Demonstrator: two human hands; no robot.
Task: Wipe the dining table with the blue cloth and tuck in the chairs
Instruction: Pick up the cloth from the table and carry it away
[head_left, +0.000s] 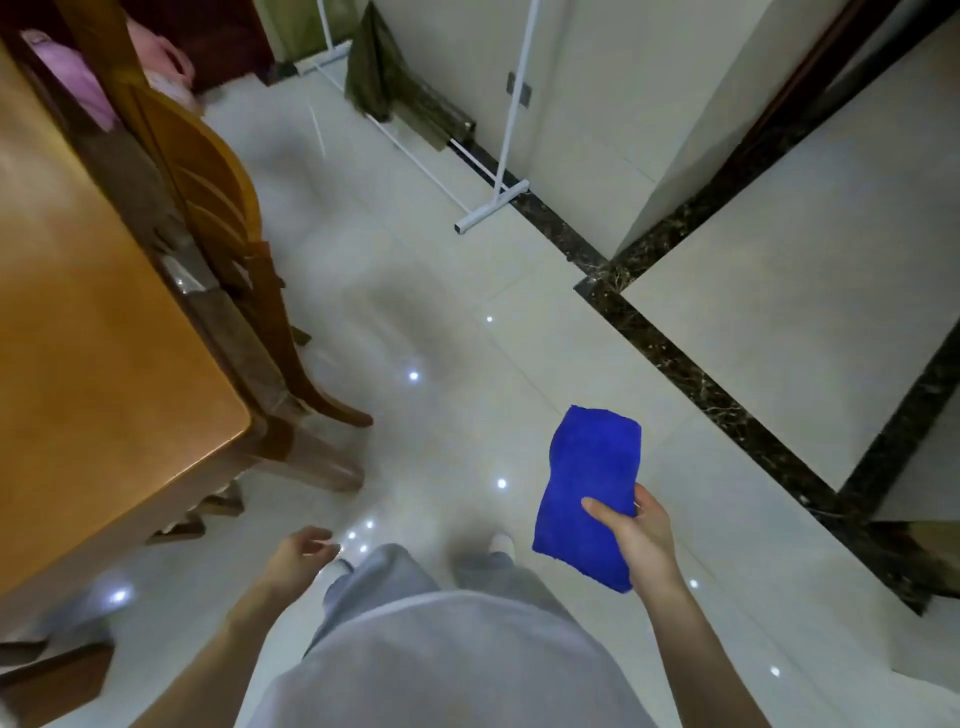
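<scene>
Your trousers (447, 639): one pair, loose, pale grey, soft cloth.
Your right hand (636, 535): it grips the blue cloth, with the thumb laid across its top face and the fingers curled underneath.
Blue cloth (587, 493): you hold one, deep blue and fluffy like microfibre. It is folded to a rough rectangle and held in the air above the floor, well apart from the desk.
Your left hand (298, 556): fingers loosely curled, holding nothing, low beside your leg.
Floor (441, 312): glossy pale tiles with bright light spots and a dark speckled stone border.
Desk (78, 364): one on your left, smooth orange-brown wood with a rounded corner.
Chair (208, 208): you can count one for certain, wooden with a curved slatted back, standing close against the desk's side.
Rack (498, 156): one, of thin white metal tubes, near the far wall.
Garment (379, 67): one olive-green piece, limp, hanging on the rack.
</scene>
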